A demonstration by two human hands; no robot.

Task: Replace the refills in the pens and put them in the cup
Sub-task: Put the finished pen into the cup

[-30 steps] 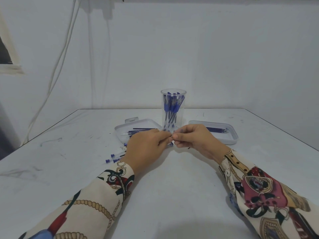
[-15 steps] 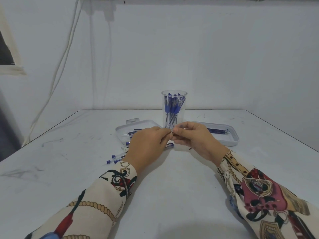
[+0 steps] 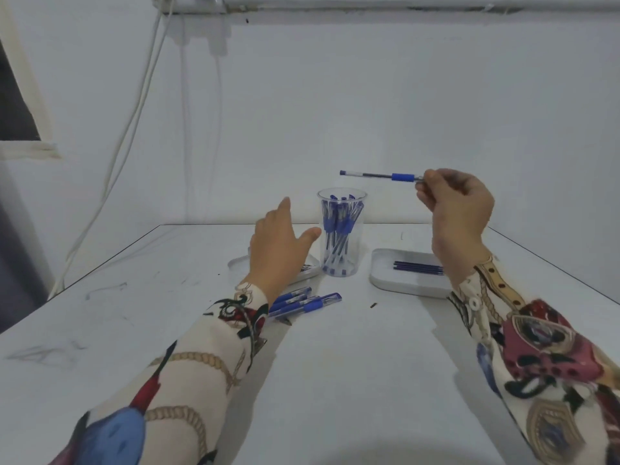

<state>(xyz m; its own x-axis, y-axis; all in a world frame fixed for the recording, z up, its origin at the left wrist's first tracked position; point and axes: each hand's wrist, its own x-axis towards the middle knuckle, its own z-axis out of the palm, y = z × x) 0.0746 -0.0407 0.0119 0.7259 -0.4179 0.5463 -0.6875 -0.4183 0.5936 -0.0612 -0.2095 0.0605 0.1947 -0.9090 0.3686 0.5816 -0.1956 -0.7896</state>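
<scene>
My right hand [image 3: 456, 209] pinches the tip end of a blue pen [image 3: 380, 175], held level in the air above and to the right of the clear cup [image 3: 342, 229]. Several blue pens stand in that cup. My left hand [image 3: 280, 243] hovers with straight fingers just left of the cup, holding nothing, over the left white tray [image 3: 240, 263]. A few more blue pens [image 3: 303, 302] lie on the table beside my left wrist. The right white tray [image 3: 407, 280] holds several dark refills [image 3: 417, 266].
The white table [image 3: 335, 364] meets a white wall behind the cup. Cables [image 3: 134, 129] hang down the wall at the left. A small dark speck [image 3: 373, 305] lies near the right tray. My patterned sleeves cover the near table area.
My hands were together low in front of the cup, working on one pen. Now they are apart: the right hand has lifted the pen above the cup, the left has let go and opened.
</scene>
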